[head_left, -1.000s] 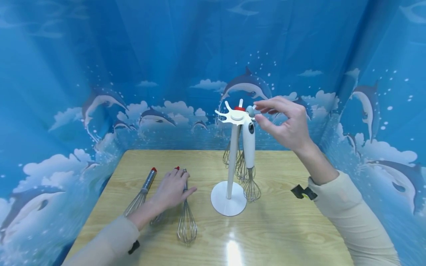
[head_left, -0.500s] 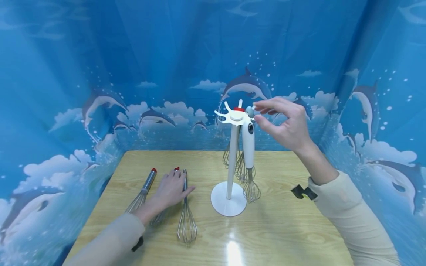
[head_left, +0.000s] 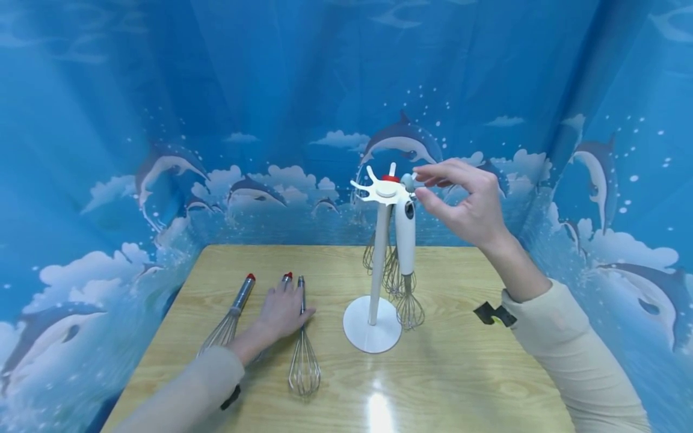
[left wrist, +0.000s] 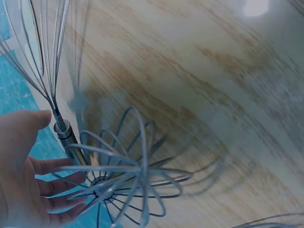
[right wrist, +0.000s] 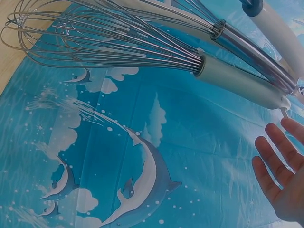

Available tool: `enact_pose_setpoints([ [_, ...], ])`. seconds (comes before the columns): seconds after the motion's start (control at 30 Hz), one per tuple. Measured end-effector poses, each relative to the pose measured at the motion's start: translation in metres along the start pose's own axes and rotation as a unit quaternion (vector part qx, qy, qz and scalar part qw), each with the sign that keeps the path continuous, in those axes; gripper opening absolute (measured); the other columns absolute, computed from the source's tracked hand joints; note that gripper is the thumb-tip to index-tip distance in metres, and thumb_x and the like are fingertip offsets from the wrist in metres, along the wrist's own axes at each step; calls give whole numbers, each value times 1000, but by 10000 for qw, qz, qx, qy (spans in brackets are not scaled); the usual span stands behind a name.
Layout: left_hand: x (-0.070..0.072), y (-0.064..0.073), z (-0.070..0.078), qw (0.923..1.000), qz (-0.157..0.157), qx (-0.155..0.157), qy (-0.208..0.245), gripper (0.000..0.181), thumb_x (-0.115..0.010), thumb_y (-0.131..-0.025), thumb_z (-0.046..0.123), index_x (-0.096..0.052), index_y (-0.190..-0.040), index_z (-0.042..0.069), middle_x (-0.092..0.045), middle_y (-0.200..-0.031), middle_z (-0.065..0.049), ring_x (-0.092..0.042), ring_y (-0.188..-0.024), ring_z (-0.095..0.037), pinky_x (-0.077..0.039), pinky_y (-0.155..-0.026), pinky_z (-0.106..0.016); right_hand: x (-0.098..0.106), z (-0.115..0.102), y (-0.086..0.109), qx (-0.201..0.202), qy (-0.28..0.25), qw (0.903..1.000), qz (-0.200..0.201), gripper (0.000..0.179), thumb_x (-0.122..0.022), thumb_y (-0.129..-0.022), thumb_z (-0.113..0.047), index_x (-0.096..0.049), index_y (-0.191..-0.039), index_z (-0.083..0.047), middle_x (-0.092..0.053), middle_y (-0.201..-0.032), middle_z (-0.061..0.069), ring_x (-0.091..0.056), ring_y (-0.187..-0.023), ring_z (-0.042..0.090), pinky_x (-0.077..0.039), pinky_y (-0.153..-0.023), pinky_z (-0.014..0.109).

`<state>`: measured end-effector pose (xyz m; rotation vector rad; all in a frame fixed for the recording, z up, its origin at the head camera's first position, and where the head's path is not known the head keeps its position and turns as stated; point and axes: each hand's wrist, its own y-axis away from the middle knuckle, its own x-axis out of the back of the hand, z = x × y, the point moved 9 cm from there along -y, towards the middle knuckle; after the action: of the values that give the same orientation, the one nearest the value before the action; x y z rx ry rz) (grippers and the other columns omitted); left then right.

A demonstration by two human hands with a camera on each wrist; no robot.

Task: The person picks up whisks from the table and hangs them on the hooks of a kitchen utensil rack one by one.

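My left hand (head_left: 281, 310) lies over a red-tipped whisk (head_left: 287, 276) on the table, its fingers loosely extended along the handle and covering most of it. The thumb reaches across the handle of a slimmer metal whisk (head_left: 304, 364). In the left wrist view, the near whisk's wire head (left wrist: 137, 175) hides part of the fingers. Raised at the white rack (head_left: 386, 190), my right hand (head_left: 468, 204) has its thumb and fingers spread apart beside a hook and a pale blue handle end (head_left: 407, 180). A whisk with a pale handle (right wrist: 237, 81) hangs by its fingertips in the right wrist view.
Another red-tipped whisk (head_left: 241, 296) lies left of my left hand. A white-handled whisk (head_left: 405, 240) hangs at the front of the rack, with several wire heads behind. The rack's round base (head_left: 372, 340) stands mid-table. A blue dolphin-print curtain (head_left: 303, 90) encloses the table.
My left hand has drawn back slightly toward me, uncovering the red tip and the slimmer whisk's handle end. The right hand has stayed at the rack.
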<state>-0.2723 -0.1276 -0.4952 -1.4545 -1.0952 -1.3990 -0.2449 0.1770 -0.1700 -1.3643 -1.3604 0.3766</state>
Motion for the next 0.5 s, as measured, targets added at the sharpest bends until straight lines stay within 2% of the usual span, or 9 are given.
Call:
enact_pose_setpoints([
  [0.13,-3,1,-1,9999,-53,-39,-92,70,-63,-98,62,-67,-128,-2,-64,-135,-30,-62,-127,-44,-55,-103,-61,0,0,0,38,-2,10000,-11,31,-75,-85,-13,-80,-115,-4,-80,-103,19,-67,-93,-7,-51,-82,11],
  [0.5,1,2,4,9997,76,-113,-195,61,-66,-98,60,-69,-108,0,-69,-121,-27,-64,-115,-41,-59,-93,-55,0,-2,-1,108,26,9999,3,31,-75,-86,-15,-80,-114,-3,-80,-102,19,-67,-93,-8,-51,-81,12],
])
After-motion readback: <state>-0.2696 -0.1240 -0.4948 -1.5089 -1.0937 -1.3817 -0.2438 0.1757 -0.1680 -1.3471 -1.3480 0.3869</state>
